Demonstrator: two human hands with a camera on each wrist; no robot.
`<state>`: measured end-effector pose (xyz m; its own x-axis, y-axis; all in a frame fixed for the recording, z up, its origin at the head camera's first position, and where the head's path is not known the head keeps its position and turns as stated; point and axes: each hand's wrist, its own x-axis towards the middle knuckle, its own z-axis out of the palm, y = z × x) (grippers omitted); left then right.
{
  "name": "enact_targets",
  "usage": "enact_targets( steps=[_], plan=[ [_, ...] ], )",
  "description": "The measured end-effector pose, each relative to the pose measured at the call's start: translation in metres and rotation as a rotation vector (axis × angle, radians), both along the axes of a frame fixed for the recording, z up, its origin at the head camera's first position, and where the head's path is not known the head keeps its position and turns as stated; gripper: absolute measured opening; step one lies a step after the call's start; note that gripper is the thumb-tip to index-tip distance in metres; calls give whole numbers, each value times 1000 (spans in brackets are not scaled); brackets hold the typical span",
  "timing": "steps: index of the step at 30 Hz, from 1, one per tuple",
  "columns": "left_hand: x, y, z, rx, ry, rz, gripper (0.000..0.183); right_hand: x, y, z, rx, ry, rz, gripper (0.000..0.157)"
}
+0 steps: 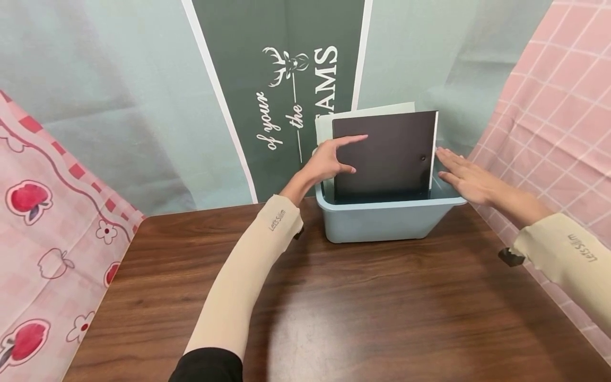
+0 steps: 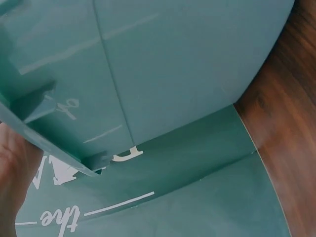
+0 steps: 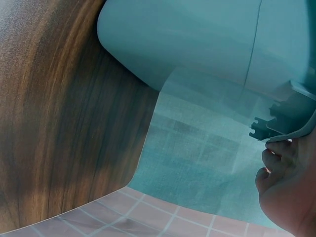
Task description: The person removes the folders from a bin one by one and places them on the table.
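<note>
A light-blue plastic bin (image 1: 382,222) stands at the far edge of the table. Upright in it leans a flat, dark rectangular panel (image 1: 382,154) with a pale right edge and a small round spot near that edge. Behind it rises a pale green sheet (image 1: 324,130). My left hand (image 1: 326,159) is at the panel's left side, thumb and forefinger spread apart in front of its dark face. Fingers extended, my right hand (image 1: 465,176) reaches over the bin's right end, fingertips close to the panel's pale edge. The bin's wall hides the panel's lower end.
The brown wood-grain table (image 1: 363,313) stretches in front of the bin. A green curtain (image 1: 229,32) with white lettering hangs behind. Pink patterned cloth (image 1: 47,239) borders the left, and pink checked cloth (image 1: 563,106) the right.
</note>
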<state>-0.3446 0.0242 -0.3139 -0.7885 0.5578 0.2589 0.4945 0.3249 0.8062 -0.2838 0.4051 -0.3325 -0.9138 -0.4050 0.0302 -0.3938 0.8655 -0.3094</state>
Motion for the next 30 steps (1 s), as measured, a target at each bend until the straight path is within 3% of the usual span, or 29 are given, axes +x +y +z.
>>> enact_targets(
  steps=[6,15,30],
  plan=[
    [5,-1,1,26,-36,31,82,-1,-2,0,-1,1,2,67],
    [13,-3,2,64,-40,14,79,1,0,1,7,-18,-24,67],
    [25,-19,9,93,54,51,77,1,1,0,2,-4,18,66]
  ],
)
